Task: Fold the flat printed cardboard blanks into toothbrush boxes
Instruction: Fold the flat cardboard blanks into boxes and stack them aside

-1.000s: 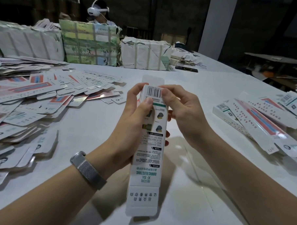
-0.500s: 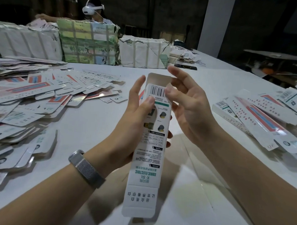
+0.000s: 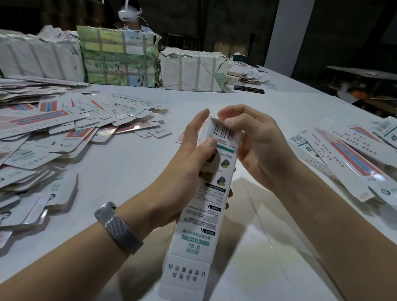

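— Where is the toothbrush box (image 3: 204, 196) found?
— It is held upright above the bench (image 3: 268, 255), its lower flap unfolded.

— How are the grips set?
— The left hand (image 3: 183, 172) is clamped around the box's middle; the right hand (image 3: 252, 143) is pinched on the barcoded top end.

— And outward from the grip?
— Flat blanks (image 3: 45, 139) are heaped to its left, folded boxes (image 3: 352, 157) are piled to its right, and wrapped bundles (image 3: 119, 58) are stacked beyond.

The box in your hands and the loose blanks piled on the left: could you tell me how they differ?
The box is folded into a tube; the blanks lie flat. The box is held off the table by the left hand and right hand; the blanks rest heaped on the table. Both are white printed cardboard.
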A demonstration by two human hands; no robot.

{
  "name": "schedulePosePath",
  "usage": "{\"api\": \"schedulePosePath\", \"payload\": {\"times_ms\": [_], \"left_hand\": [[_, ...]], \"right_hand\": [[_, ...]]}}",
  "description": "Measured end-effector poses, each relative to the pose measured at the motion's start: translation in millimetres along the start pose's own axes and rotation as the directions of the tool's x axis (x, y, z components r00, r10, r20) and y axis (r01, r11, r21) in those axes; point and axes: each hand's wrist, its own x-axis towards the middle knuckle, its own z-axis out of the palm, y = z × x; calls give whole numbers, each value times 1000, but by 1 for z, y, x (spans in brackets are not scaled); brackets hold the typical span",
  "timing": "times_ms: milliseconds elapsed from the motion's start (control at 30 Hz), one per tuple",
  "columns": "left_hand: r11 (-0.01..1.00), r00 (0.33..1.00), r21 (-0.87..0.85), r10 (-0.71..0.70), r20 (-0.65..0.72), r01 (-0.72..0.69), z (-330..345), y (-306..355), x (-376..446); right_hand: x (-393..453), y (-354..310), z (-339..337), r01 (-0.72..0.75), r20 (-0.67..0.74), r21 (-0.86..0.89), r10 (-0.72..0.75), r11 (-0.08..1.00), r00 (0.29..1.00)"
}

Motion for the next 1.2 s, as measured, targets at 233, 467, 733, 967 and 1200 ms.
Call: {"api": "schedulePosePath", "payload": {"times_ms": [233,467,733,967,1200], "left_hand": [[999,999,30,24,36,-25,0,3,-1],[998,998,57,35,61,-38,2,5,-4],[999,998,34,12,66,-14,2,7,-5],[999,999,11,49,-4,-49,-2,9,-2],[994,993,27,106,-54,-105,-1,11,-4]], "right_hand": [[-1,1,2,47,-53,32,-45,998,998],[-2,-2,3,67,-84,23,-65,997,994],[-1,-4,4,65,-147,-138,-85,988,986],[-4,-2,6,129,-45,-123,-135,984,990],[-6,1,9,72,23,-31,-72,997,997]]}}
